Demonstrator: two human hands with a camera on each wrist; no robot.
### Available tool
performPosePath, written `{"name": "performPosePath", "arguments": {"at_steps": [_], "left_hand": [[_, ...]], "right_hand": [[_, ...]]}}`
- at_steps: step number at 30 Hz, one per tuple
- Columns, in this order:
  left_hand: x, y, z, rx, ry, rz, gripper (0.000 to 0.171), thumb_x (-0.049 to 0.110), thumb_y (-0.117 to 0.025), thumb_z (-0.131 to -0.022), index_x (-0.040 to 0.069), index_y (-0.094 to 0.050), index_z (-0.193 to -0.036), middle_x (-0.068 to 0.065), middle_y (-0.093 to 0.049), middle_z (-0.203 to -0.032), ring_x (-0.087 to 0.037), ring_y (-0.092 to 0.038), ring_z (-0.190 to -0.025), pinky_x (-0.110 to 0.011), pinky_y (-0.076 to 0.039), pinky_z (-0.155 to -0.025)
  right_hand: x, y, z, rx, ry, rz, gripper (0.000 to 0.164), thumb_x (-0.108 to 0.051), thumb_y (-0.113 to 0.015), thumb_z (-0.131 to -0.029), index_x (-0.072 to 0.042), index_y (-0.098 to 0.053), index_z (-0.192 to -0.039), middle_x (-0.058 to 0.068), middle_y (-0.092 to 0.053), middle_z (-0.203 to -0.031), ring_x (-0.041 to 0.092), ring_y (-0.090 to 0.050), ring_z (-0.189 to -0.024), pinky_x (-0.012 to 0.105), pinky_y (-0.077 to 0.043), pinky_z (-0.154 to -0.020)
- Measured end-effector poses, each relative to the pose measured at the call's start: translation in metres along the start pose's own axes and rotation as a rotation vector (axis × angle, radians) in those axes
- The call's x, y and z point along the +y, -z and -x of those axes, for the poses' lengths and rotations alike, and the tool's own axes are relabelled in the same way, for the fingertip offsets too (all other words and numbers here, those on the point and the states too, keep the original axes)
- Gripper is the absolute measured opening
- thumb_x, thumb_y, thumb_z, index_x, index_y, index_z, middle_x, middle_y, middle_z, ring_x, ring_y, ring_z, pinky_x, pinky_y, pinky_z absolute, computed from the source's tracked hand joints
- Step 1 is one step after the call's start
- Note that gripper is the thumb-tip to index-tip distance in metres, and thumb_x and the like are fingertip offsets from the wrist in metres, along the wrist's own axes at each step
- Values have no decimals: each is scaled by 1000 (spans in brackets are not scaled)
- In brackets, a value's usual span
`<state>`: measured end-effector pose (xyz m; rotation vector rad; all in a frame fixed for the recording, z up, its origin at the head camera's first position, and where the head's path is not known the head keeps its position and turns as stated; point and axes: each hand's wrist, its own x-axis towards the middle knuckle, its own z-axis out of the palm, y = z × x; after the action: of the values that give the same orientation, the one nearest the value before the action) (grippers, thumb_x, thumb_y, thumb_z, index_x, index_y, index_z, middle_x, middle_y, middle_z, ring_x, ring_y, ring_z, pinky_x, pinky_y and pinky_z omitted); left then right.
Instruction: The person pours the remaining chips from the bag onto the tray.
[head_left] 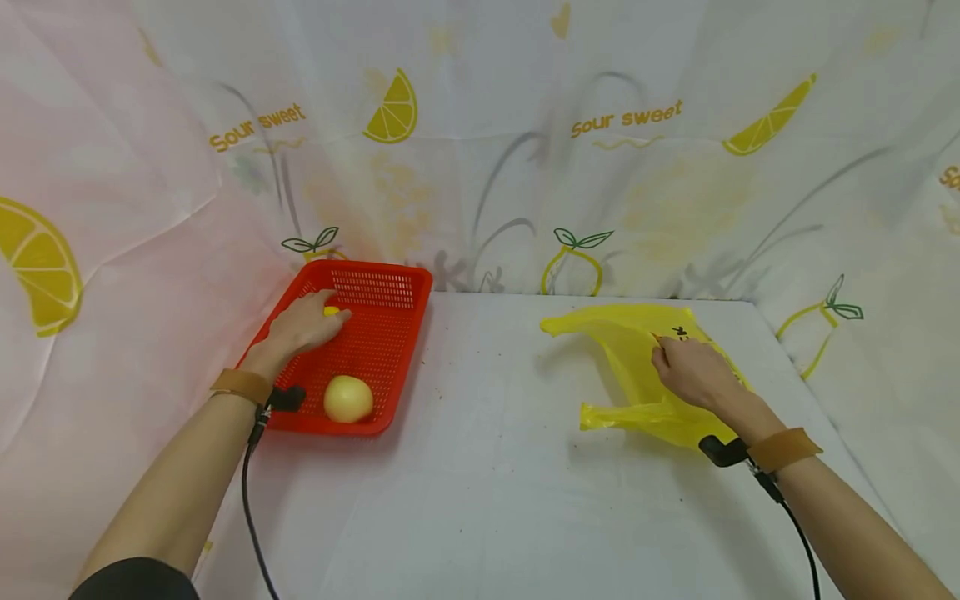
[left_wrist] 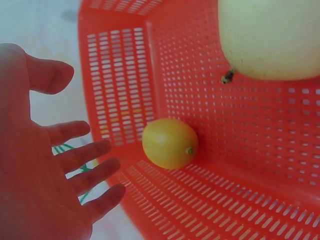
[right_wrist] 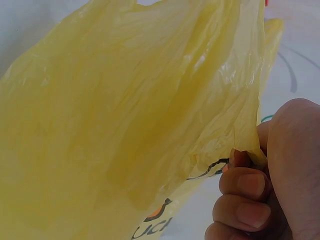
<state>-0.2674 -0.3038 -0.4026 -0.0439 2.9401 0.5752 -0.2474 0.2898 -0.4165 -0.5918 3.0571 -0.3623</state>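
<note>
My left hand [head_left: 303,323] hovers over the red plastic basket [head_left: 408,358], fingers spread and nothing in the palm. Just beside its fingertips, a lemon [left_wrist: 170,143] lies in a corner of the basket; in the head view the hand partly covers it. A larger, pale yellow round fruit [head_left: 348,399] with a short dark stem sits at the basket's near end. On the right, my right hand [head_left: 693,367] pinches the edge of a yellow plastic bag [head_left: 637,333] between thumb and curled fingers. The bag's mouth and handles face left, with its film hanging partly raised.
Both basket and bag are on a white-covered table [head_left: 480,483]. A white curtain [head_left: 480,183] printed with lemons and "Sour sweet" surrounds it at the back and sides. Each wrist wears a brown strap with a small black camera and a cable.
</note>
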Motion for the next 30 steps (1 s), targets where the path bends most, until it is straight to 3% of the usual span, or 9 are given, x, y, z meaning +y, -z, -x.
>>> {"name": "performPosePath", "arguments": {"at_steps": [10, 18, 24, 30], "left_hand": [[-21, -16, -32, -59, 19, -80, 76, 53, -39, -94, 0, -26, -148, -32, -27, -147, -52, -25, -132, -70, -27, -98], [-32, -30, -44, -82, 29, -127, 73, 44, -42, -92, -1, -25, -147, -32, -21, -148, -57, -20, -131, -74, -27, -93], [-39, -39, -49, -109, -12, -144, 67, 31, -49, -90, 0, -28, -145, -32, -23, -146, -54, -24, -129, -72, -33, -88], [-41, -48, -51, -99, -89, -152, 61, 19, -52, -91, -6, -31, -143, -35, -31, -138, -53, -37, -119, -61, -40, -85]], "right_hand": [[1, -2, 1, 15, -14, 34, 33, -17, -40, -99, -11, -47, -68, 1, -37, -51, 14, -33, -41, 26, -29, -43], [1, -3, 0, 13, -25, 42, 32, -18, -40, -99, -10, -49, -70, 0, -37, -50, 13, -32, -41, 26, -29, -41], [2, -4, -1, 10, -40, 54, 29, -18, -42, -98, -9, -52, -72, 0, -37, -50, 14, -32, -41, 26, -29, -41], [3, -5, -1, -7, -53, 47, 27, -17, -42, -98, -9, -51, -74, 1, -37, -52, 14, -34, -42, 26, -30, -42]]}}
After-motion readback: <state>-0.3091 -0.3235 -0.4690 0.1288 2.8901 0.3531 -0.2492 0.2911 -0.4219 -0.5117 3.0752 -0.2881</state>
